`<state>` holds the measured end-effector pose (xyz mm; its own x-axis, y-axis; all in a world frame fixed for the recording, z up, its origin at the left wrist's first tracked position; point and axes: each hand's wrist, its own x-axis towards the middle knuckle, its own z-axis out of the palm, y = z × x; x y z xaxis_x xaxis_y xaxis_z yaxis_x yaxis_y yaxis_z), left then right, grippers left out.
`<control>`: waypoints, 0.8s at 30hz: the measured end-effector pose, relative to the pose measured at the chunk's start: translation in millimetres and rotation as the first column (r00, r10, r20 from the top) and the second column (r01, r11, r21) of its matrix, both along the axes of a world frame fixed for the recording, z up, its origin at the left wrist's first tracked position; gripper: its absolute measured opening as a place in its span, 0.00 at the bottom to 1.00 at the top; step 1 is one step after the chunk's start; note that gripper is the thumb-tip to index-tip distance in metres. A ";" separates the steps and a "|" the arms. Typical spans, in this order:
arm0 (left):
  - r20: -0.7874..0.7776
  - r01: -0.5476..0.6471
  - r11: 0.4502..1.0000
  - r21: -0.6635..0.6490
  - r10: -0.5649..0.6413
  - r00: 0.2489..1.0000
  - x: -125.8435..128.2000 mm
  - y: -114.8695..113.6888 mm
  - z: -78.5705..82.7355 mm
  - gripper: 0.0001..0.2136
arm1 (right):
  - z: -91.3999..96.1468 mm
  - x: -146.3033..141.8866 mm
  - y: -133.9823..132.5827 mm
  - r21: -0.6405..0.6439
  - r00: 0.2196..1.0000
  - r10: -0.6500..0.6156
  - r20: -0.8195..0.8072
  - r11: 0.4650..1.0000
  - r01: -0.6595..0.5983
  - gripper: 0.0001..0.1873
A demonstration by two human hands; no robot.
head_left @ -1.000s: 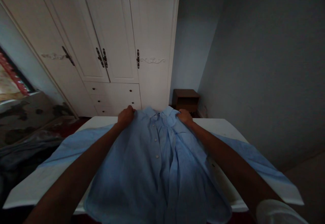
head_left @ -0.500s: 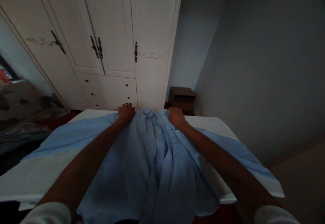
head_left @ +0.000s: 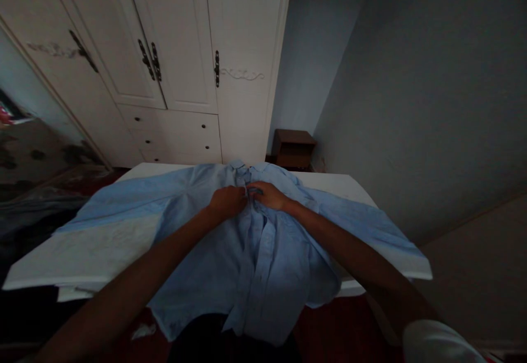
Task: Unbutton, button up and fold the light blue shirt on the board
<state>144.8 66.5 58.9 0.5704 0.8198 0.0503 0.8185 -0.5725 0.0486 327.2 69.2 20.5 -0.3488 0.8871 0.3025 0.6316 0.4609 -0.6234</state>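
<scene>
Shirt: lay front up across the table, its near end hanging over the near edge; the table presumably bore most of its weight, leaving both hands free.
Collar: stood at the far edge of the table, in the middle.
Sleeves: extended to left and right, an arrangement that probably kept them out of the hands' way.
Left hand: fingers narrow, bunched on the left front edge just near of the collar.
Right hand: fingers curled and narrow, thumb and fingertips closed about the right front edge.
Spacing: the hands almost met, apparently to hold both edges close together.
Cloth and fingers: the edges lay between the fingertips; whether a button was pinched there could not be told.
Lower front: unheld, loosely creased, near of the fingers.
</scene>
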 end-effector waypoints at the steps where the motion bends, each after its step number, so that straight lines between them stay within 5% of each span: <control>1: 0.010 0.010 1.000 -0.030 -0.010 1.000 0.4 -7.9 0.0 0.17 | 1.7 -1.2 -1.9 -0.044 0.989 -0.072 -0.127 0.997 0.067 0.12; 4: 0.129 0.034 0.990 -0.137 -0.016 0.992 -1.0 -30.8 -1.1 0.15 | 9.2 -4.7 -12.3 -0.284 0.831 -0.310 -0.462 0.939 0.193 0.08; 7: 0.319 0.083 0.978 -0.189 -0.019 0.948 -4.7 -57.2 -4.2 0.13 | 13.5 -9.2 -29.7 -0.534 0.612 -0.466 -0.639 0.841 0.084 0.05; 10: 0.505 0.183 0.969 -0.168 -0.075 0.860 -8.0 -89.1 -7.8 0.11 | 10.5 -15.8 -48.7 -0.614 0.494 -0.523 -0.695 0.789 -0.029 0.05; 18: 0.716 0.309 0.951 -0.007 -0.211 0.665 3.6 -164.1 -22.1 0.11 | -2.7 -35.2 -76.0 -0.554 0.451 -0.478 -0.754 0.831 -0.045 0.06; 24: 0.725 0.363 0.931 0.017 -0.262 0.637 25.0 -192.6 -43.8 0.18 | -10.5 -43.9 -86.6 -0.434 0.503 -0.408 -0.762 0.898 0.071 0.06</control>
